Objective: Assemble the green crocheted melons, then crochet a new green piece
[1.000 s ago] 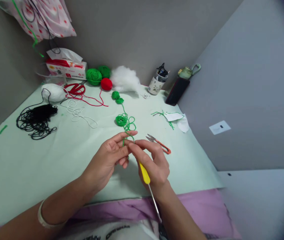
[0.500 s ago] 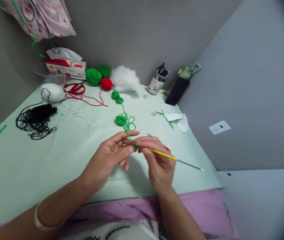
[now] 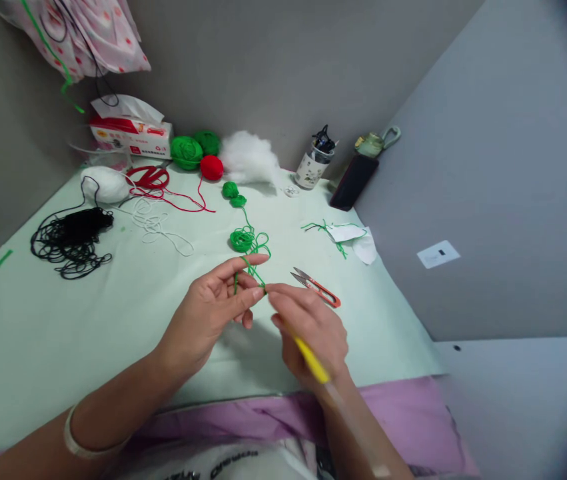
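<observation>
Swinging down toward the bottom edge since the earlier frame, the yellow-handled crochet hook [image 3: 313, 360] is sitting in the right hand's [image 3: 316, 333] curled grip. Mid-frame, the left hand [image 3: 208, 303] is pinching green yarn [image 3: 254, 272] between thumb and finger. A hard tug could be knotting the loose coil [image 3: 242, 239] beyond. Upper right of centre, a labelled jar [image 3: 309, 170] is holding dark-topped items [image 3: 324, 140]; upper left, a tissue box [image 3: 133, 140] is holding tissues [image 3: 128, 109].

Clock centred between left hand [image 3: 208, 303] and right hand [image 3: 316, 330], above table [image 3: 88, 327]. Crochet hook [image 3: 312, 360] in right hand, tail end toward 5. 11–12: yarn tangle [image 3: 242, 239], near. 12: fibre stuffing [image 3: 250, 159], well behind, by the wall. 1: pen jar [image 3: 310, 171]; right of it, phone [image 3: 354, 183] before water bottle [image 3: 369, 144]. 2: paper scraps [image 3: 347, 232]. 3: thread snips [image 3: 324, 292]. 10: loose skein [image 3: 76, 233], large yarn ball [image 3: 106, 185] behind. 11: tissue box [image 3: 136, 140].
</observation>
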Tool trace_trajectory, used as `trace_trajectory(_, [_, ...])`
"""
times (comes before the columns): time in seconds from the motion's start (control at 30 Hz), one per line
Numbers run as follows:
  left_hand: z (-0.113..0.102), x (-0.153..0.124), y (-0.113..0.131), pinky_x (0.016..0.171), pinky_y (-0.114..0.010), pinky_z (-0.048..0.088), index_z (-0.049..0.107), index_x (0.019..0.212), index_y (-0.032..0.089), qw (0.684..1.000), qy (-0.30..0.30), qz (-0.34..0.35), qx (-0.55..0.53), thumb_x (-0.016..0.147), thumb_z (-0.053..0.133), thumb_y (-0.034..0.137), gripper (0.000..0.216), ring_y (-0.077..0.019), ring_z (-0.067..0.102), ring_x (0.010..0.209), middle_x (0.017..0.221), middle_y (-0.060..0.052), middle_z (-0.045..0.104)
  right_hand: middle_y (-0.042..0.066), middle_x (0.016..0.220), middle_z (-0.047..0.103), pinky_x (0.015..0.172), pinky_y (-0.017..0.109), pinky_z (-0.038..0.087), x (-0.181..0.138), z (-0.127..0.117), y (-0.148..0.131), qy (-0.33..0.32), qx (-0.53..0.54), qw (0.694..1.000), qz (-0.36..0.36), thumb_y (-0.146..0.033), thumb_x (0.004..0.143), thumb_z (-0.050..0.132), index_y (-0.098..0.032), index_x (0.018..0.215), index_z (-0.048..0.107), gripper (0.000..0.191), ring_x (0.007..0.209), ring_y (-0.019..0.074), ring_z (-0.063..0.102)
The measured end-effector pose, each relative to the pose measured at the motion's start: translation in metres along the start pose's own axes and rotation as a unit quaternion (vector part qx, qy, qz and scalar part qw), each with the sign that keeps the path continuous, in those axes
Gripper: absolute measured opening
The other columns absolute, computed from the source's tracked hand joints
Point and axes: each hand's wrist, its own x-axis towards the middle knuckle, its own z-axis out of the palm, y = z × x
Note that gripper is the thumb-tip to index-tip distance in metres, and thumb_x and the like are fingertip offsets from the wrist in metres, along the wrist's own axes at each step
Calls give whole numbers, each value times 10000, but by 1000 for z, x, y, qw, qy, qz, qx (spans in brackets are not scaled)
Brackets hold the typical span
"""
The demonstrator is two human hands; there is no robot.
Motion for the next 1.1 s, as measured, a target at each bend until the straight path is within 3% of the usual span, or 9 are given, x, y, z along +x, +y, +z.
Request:
trace_trajectory(0.1, [0,1,-1,500,-176,434,750,1209,216,997,-22,-47,-63,820,832,244,398,-50,448,523,729,46,584,65,1129,766,805,313,638,-1,5,-1,-1,-74,997,-24,-91,957,611,-309,1261,696,383,1000,196,752])
trace_trajectory(0.23, [-4,3,1,479,-152,406,771,1144,177,989,-36,-97,-105,825,831,224,328,-37,315,503,649,71,463,68,1037,748,778,350,624,1,4,0,66,94,989,96,-124,989,566,-279,1177,728,292,928,195,727])
trace_trajectory(0.4, [-2,2,3,492,-172,443,769,1133,182,995,-29,-58,-78,825,828,226,316,-38,325,501,676,67,487,41,867,712,615,316,589,8,4,3,115,360,887,266,-278,1022,562,-234,982,745,192,678,151,667])
trace_trajectory(0.57, [1,1,2,494,-201,445,730,1204,195,998,-48,-43,-11,853,793,260,363,-58,490,519,820,1,660,64,981,764,671,323,594,8,9,5,79,363,887,272,-287,994,620,-242,1001,772,159,800,173,698])
trace_trajectory(0.77, [-1,1,3,508,-214,478,746,1155,200,998,-42,-41,-11,845,797,257,319,-43,448,508,830,25,609,51,904,766,644,306,605,9,3,6,77,402,865,291,-327,1035,545,-210,963,699,207,702,150,709])
trace_trajectory(0.87, [0,0,4,503,-208,471,750,1142,202,999,-30,-34,-9,837,805,253,314,-49,471,507,774,48,566,56,925,761,669,327,624,7,0,4,69,308,914,254,-265,1059,469,-215,1007,665,208,720,158,723])
trace_trajectory(0.97, [1,-1,3,507,-199,465,731,1182,211,999,-18,-28,-7,822,823,242,373,-60,526,530,779,47,587,67,996,766,763,355,634,3,-1,2,28,114,988,103,-171,1025,505,-256,1161,671,230,871,193,749])
trace_trajectory(1.03, [2,0,1,504,-183,458,720,1206,211,998,-17,-40,-38,823,830,250,400,-49,494,521,760,50,581,72,1041,769,790,347,635,1,0,2,-3,-11,1000,1,-139,986,569,-285,1240,675,311,955,213,751])
trace_trajectory(1.1, [1,1,-1,485,-160,432,727,1195,189,994,-24,-73,-82,827,831,262,389,-34,409,498,697,61,534,73,1078,759,780,334,636,0,2,2,-5,-66,997,-38,-123,967,597,-305,1259,688,356,972,213,748])
